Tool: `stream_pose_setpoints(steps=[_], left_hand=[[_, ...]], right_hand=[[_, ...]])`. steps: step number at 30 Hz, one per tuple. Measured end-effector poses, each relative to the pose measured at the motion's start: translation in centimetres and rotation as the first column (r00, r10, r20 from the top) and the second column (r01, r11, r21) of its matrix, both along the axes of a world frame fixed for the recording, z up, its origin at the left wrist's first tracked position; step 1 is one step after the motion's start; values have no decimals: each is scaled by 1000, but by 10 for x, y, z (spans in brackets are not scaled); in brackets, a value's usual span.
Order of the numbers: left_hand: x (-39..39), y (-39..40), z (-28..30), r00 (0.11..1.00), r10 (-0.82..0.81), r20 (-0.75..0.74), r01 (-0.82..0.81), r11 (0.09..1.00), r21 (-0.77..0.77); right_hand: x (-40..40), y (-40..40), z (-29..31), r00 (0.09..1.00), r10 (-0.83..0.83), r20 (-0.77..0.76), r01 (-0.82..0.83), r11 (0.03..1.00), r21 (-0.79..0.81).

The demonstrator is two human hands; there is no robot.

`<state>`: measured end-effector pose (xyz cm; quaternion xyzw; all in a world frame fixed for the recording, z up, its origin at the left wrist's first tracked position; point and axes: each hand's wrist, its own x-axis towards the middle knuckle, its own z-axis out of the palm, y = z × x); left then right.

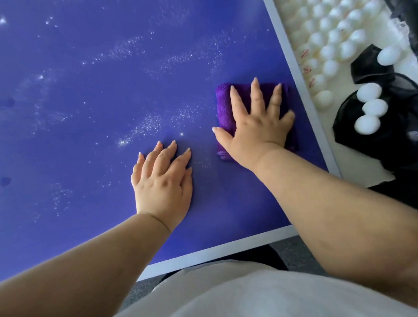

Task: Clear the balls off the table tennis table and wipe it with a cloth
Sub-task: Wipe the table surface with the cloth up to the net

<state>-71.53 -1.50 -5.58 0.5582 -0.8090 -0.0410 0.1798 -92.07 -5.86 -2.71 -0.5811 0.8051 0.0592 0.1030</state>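
At the far left we see only the blue top of the table tennis table [80,92], streaked with pale specks and glints, which we judge to be dust or drying moisture, plus two or three dark round spots near the left edge. No balls lie on the blue surface in view, so we take the clearing step to be done and the wiping to be under way.

Moving right, the left hand [162,182] rests flat on the bare table, fingers straight and a little spread, holding nothing. We read it as a brace, there to steady the body as we lean over the near corner.

Next comes the one purple cloth [224,102], folded into a thick pad, lying on the table just inside its pale right border. The right hand [257,127] presses down on it with the palm, fingers straight and fanned apart, thumb out to the left past the cloth's edge. Nothing is pinched; the flat spread seems meant to put even weight on the pad so it slides without bunching.

Beyond the border [295,66], off the table, a white tray of balls [329,40] holds several dozen white balls packed in rows, too many and too blurred at the top to count exactly. Furthest right, black mesh fabric [398,131], probably a bag or net, carries four loose balls [371,108]: one apart above, three clustered touching below.
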Motion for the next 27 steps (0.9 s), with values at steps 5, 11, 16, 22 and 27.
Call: stream_pose_setpoints(steps=[5,11,16,22,27], left_hand=[[-6,-34,14,986,61,-157,-59,998,17],[-4,-148,20,997,-11,-70,11,1000,-5],[-15,-192,9,999,16,48,-22,992,126],[-16,-194,3,996,56,69,-63,992,106],[-19,-194,4,995,59,81,-66,994,82]], right_hand=[[-9,62,0,988,152,-41,-153,988,-28],[-41,63,1,998,-25,-61,23,999,-31],[-37,-19,-1,984,-174,-39,175,984,22],[-5,-23,4,996,85,5,-85,996,17],[-48,6,3,964,264,20,-263,964,-42]])
